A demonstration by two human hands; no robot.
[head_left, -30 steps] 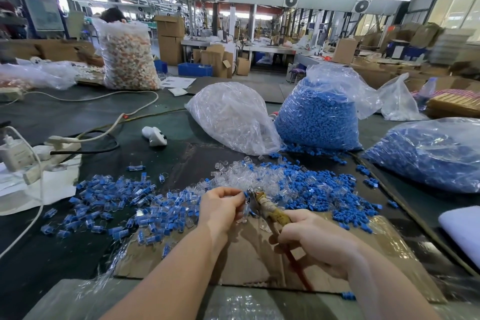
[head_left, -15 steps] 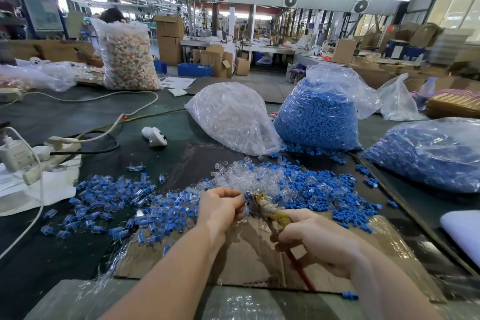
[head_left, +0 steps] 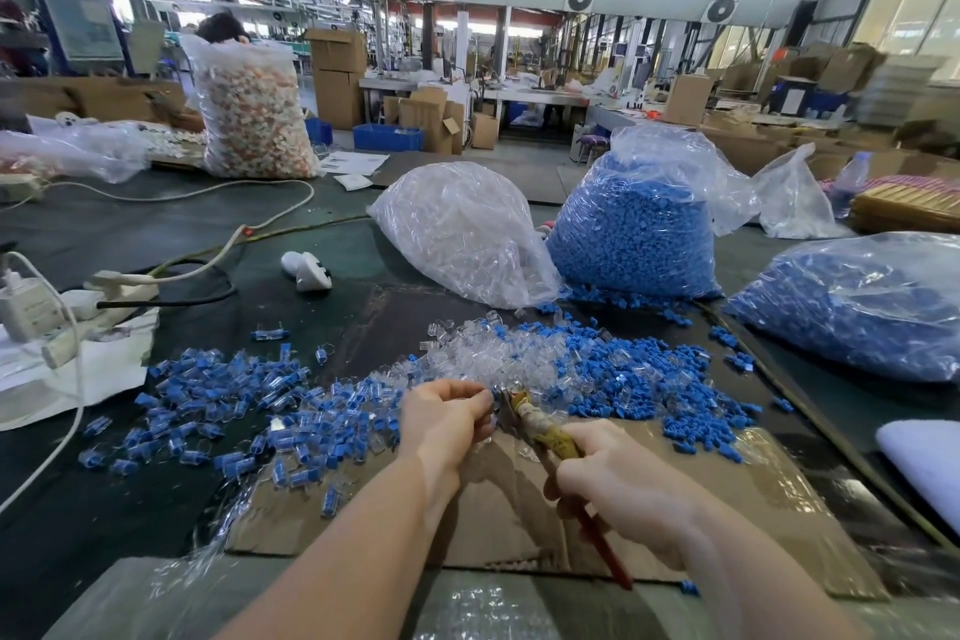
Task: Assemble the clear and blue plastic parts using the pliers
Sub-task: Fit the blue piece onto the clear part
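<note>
Just below frame centre, the left hand (head_left: 448,420) pinches a small part, mostly hidden by its curled fingers (head_left: 475,398), right at the pliers (head_left: 524,418) tip. The right hand (head_left: 618,478) grips the handles; the pliers' long axis runs lower right to upper left, toward that part.

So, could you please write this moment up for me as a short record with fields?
left hand: left hand pinches a small part at the pliers' tip; the part itself is mostly hidden
right hand: right hand grips the pliers by the handles
loose parts: clear and blue pieces piled just beyond the hands
assembled pile: blue-and-clear pieces spread to the left
supply: clear-parts bag beside blue-parts bag
work surface: cardboard sheet
</note>
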